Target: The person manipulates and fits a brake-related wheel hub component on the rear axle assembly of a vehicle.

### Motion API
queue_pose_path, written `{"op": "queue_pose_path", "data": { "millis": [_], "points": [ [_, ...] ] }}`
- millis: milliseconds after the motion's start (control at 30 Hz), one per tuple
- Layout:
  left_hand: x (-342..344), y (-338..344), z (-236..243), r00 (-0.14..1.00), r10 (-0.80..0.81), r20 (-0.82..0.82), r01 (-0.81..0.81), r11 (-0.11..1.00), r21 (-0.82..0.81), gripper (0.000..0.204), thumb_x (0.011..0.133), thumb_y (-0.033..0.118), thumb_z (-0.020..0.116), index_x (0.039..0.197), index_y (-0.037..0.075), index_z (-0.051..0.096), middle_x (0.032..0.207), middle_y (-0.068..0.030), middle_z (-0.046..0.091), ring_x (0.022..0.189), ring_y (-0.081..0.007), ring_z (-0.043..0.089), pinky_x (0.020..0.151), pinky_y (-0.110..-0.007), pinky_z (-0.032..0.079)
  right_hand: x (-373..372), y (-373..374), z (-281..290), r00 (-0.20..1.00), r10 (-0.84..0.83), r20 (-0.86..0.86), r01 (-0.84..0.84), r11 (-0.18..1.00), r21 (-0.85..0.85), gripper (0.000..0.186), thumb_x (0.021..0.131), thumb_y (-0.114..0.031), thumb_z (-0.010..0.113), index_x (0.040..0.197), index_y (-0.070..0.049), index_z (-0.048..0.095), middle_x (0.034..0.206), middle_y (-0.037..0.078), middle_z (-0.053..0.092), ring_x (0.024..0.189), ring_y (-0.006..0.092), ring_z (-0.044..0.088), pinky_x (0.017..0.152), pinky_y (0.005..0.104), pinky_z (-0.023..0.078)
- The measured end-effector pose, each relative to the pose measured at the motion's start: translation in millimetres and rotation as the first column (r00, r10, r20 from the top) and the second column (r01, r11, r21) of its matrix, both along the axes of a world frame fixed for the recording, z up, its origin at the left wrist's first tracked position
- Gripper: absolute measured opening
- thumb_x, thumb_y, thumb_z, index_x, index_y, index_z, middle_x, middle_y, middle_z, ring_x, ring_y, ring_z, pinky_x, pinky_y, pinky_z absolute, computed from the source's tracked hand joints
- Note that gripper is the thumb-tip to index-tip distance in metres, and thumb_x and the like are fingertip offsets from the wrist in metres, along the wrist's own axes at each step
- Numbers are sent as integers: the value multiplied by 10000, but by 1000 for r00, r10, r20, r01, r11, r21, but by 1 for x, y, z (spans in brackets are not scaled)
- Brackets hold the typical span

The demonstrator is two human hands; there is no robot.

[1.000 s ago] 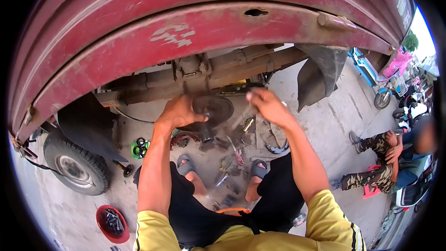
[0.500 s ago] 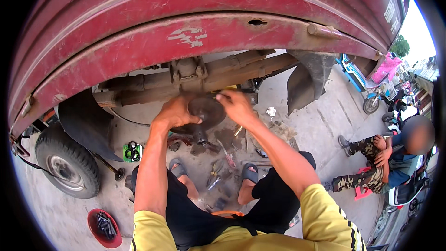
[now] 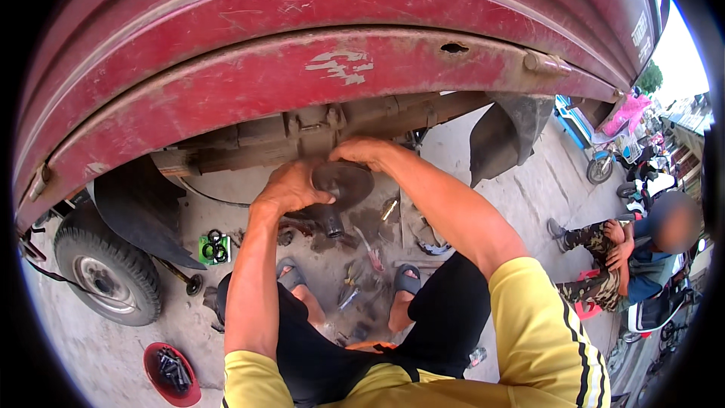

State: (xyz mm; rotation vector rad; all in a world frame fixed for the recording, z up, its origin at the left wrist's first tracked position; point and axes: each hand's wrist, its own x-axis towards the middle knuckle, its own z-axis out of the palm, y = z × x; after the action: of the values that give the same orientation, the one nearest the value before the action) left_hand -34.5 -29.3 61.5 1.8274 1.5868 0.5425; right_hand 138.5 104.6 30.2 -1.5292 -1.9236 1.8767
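Left hand (image 3: 291,189) and right hand (image 3: 362,153) grip the dark hub (image 3: 343,181) between them.

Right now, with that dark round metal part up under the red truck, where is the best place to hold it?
Probably by its rim, one hand on each side. The dark round hub is a wide disc with a narrower stub below, so the edge gives the widest purchase. That is how it is held: the left hand cups the left edge, the right hand curls over the top edge.

The single head view looks down and forward from the person's head, close under the red truck body (image 3: 302,68). Its fisheye lens bends that body's edges. The oily ground (image 3: 355,257) lies below.
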Motion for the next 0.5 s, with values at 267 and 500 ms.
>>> {"op": "queue_pose_path", "data": {
  "millis": [267,500],
  "points": [
    [6,-8,0,997,71,35,-74,994,87,764,623,229,878,1290,12,576,1084,-203,707,1058,-354,668,933,-409,502,5,12,-19,992,-117,-38,106,972,-208,308,869,-295,713,1050,-47,692,1014,105,712,831,234,692,698,419,576],
    [30,-57,-26,896,443,40,-375,702,605,563,785,219,817,1233,-20,573,1047,-226,671,946,-416,665,882,-444,529,-1,19,-12,998,-39,48,51,960,-277,274,879,-266,718,1040,-45,705,990,118,719,783,259,702,649,486,581]
  ]
}}
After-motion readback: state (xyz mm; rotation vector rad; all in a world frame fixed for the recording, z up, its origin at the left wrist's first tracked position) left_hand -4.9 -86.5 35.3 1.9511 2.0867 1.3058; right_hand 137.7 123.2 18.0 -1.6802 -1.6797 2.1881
